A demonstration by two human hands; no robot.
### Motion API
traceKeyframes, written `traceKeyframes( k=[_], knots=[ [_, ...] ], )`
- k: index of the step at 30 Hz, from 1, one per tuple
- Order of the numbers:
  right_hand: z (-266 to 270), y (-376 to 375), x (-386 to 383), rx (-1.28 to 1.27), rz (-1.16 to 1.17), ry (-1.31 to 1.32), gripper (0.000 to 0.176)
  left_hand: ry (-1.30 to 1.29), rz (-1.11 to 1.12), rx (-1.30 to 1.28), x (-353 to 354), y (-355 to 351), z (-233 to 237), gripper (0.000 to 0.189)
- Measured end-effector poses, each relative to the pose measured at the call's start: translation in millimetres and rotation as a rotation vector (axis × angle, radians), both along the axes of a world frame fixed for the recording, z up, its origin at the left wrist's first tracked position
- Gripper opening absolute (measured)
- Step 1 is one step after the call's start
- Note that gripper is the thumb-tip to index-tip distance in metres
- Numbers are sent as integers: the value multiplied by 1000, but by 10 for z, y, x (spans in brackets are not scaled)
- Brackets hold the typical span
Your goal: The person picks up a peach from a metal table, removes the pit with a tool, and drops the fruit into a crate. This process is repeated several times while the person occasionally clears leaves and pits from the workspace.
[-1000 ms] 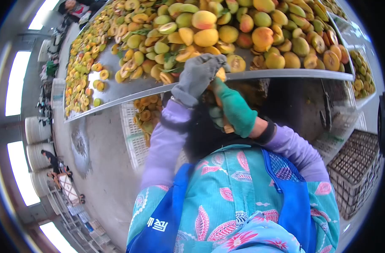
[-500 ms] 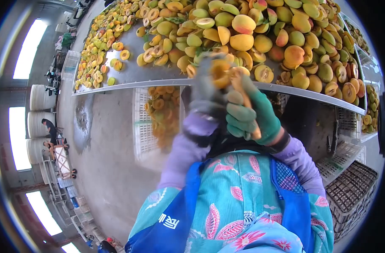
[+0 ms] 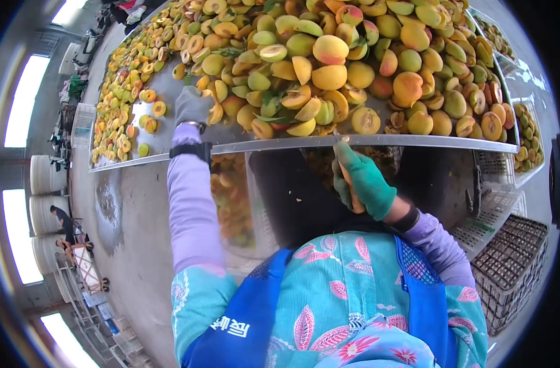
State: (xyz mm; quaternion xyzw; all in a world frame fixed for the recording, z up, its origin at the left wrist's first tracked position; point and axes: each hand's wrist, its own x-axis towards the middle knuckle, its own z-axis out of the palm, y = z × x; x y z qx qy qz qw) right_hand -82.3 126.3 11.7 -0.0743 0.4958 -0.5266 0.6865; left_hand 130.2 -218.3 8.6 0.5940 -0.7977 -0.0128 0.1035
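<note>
In what looks like a reaching step, the left hand (image 3: pixel 192 106), its grip impossible to tell, is right at a cut fruit (image 3: pixel 216 114) on the worktop (image 3: pixel 234 135), the right hand (image 3: pixel 367 185) clasps a wooden-handled tool (image 3: pixel 355 201), and the next move calls for secure hold.

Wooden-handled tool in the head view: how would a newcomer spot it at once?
Find the metal table; below its near rim, right of centre, is the green-gloved right hand. The wooden-handled tool slants through its grip. Its slim, straight tan form sets it apart from the heaped stone fruit above.
</note>
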Motion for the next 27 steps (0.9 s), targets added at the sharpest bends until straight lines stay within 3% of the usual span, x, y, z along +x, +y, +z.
traceKeyframes(
  k=[2, 4, 5, 8, 11, 17, 20, 23, 24, 27],
  knots=[
    [-13, -87, 64, -217, -30, 309, 32, 490, 38, 272, -42, 487, 305, 33],
    [10, -237, 157, -402, 10, 779, 34, 1033, -112, 479, -107, 1032, 349, 30],
    [43, -307, 202, -472, 29, 1037, 35, 1078, -104, 555, -189, 1312, 373, 32],
    [79, -410, 184, -423, 158, 1279, 40, 1429, -177, 780, -632, 1915, 182, 28],
    [-27, -272, 138, -347, 63, 1354, 43, 1879, -278, 1016, -1049, 2331, -44, 29],
    [-64, -108, -6, -320, 76, 1298, 41, 1755, -250, 792, -1305, 2446, -141, 39],
    [-35, -79, 5, -354, 96, 1273, 40, 1529, -206, 596, -1303, 2470, -43, 44],
    [-11, -44, 1, -356, 84, 1278, 40, 1601, -192, 657, -1329, 2468, -43, 43],
    [-11, -24, 1, -339, 93, 1293, 40, 1679, -97, 658, -1405, 2532, 38, 40],
    [19, 5, -38, -315, 119, 1225, 43, 1626, -113, 606, -1457, 2543, 32, 41]
  ],
)
